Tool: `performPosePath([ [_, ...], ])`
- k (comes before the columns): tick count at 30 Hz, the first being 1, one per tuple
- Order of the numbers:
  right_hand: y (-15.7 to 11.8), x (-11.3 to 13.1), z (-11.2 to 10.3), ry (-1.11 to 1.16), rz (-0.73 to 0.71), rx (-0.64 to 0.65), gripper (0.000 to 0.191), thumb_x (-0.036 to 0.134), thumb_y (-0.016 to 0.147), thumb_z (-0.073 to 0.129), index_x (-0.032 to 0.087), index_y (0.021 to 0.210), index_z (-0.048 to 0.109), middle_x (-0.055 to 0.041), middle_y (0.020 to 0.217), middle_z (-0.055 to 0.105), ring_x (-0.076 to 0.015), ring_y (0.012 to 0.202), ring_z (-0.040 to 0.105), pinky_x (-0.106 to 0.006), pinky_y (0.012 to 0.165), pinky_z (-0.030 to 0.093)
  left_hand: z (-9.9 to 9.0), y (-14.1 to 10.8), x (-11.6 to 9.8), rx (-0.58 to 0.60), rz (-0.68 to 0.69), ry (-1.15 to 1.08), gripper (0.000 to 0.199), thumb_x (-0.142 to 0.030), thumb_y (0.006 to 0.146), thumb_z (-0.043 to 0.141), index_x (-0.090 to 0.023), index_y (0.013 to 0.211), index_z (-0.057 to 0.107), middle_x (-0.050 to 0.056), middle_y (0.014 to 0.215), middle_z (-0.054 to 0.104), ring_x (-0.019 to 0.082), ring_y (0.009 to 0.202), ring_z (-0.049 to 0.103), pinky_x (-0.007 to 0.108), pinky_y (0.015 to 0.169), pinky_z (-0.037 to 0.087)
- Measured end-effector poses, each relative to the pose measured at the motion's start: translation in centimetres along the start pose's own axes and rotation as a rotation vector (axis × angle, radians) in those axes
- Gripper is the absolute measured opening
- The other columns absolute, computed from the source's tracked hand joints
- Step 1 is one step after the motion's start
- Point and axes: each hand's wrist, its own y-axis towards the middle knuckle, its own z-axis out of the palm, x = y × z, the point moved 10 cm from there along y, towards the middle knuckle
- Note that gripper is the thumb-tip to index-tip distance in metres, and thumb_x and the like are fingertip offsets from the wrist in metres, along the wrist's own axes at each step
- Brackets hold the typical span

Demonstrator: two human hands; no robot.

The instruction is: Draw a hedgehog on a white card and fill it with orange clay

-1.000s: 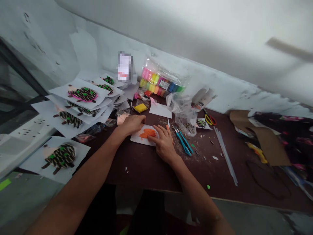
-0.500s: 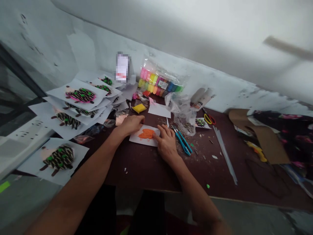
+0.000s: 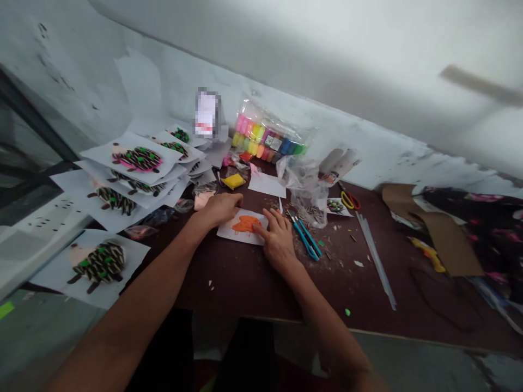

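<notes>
A small white sheet (image 3: 229, 232) lies on the dark table, with a flat orange clay shape (image 3: 244, 223) on it. My left hand (image 3: 223, 208) rests at the sheet's upper left corner, its fingers curled together; whether anything is between them is hidden. On the right side, my right hand (image 3: 279, 239) lies with its fingers spread, and its thumb touches the right part of the orange shape. Just right of that hand are blue-handled tweezers or cutters (image 3: 306, 239).
Stacked papers with hedgehog figures (image 3: 137, 158) stand at the left. Behind are a yellow clay packet (image 3: 233, 181), a blank sheet (image 3: 267, 185), coloured clay packs (image 3: 269, 136) and a plastic bag (image 3: 304, 188). Scissors (image 3: 350, 200), clear sticks (image 3: 376, 261) and a yellow glue gun (image 3: 429, 253) lie right.
My right thumb has shifted slightly left and up on the orange shape. My left hand has stayed at the sheet's corner.
</notes>
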Motion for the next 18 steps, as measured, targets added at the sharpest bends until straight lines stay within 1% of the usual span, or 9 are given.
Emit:
performPosePath([
  [5,0.0,-1.9,-0.9,0.003,0.133,-0.076,0.038,0.005,0.087,0.054,0.028,0.11,0.074,-0.0087,0.146,0.051,-0.0313,0.135,0.041,-0.049,0.107,0.032,-0.1,-0.1,0.0,-0.011,-0.003,0.0,0.023,-0.021,0.086,0.047,-0.025,0.1,0.064,0.005,0.103,0.073,0.022,0.096,0.066,0.029,0.073,0.045],
  [8,0.1,-1.7,-0.6,-0.014,0.104,-0.057,0.041,0.006,0.086,0.057,0.032,0.114,0.073,-0.0066,0.148,0.049,-0.0313,0.137,0.038,-0.049,0.107,0.031,0.0,0.0,-0.1,-0.001,0.006,-0.002,0.023,-0.021,0.086,0.048,-0.024,0.101,0.064,0.007,0.103,0.073,0.024,0.095,0.066,0.03,0.073,0.045],
  [11,0.1,-1.5,-0.2,-0.031,0.078,-0.024,0.041,0.006,0.086,0.057,0.033,0.113,0.074,-0.006,0.148,0.049,-0.0314,0.138,0.036,-0.049,0.107,0.031,0.1,0.0,0.0,0.006,0.008,-0.008,0.023,-0.022,0.086,0.047,-0.023,0.102,0.064,0.007,0.104,0.073,0.024,0.096,0.066,0.029,0.073,0.044],
  [13,0.2,-1.6,-0.3,-0.039,0.084,-0.041,0.041,0.006,0.087,0.055,0.032,0.113,0.074,-0.0063,0.147,0.05,-0.0301,0.137,0.038,-0.049,0.107,0.032,0.2,0.1,0.1,0.006,0.009,-0.014,0.023,-0.021,0.086,0.047,-0.023,0.102,0.064,0.007,0.105,0.073,0.023,0.097,0.066,0.029,0.073,0.044],
  [15,0.2,-1.8,-0.5,-0.049,0.098,-0.068,0.043,0.005,0.087,0.053,0.031,0.116,0.073,-0.0065,0.147,0.05,-0.0288,0.137,0.038,-0.048,0.108,0.033,0.2,0.2,0.1,-0.001,0.012,-0.024,0.022,-0.021,0.085,0.048,-0.023,0.101,0.064,0.006,0.104,0.073,0.023,0.096,0.066,0.028,0.073,0.044],
  [18,0.4,-2.0,-0.2,-0.071,0.123,-0.053,0.048,0.004,0.088,0.053,0.033,0.123,0.069,-0.0069,0.15,0.047,-0.0303,0.139,0.037,-0.049,0.108,0.032,0.2,0.2,0.2,-0.019,0.015,-0.042,0.021,-0.021,0.085,0.05,-0.023,0.1,0.065,0.007,0.102,0.073,0.023,0.094,0.066,0.029,0.073,0.043],
])
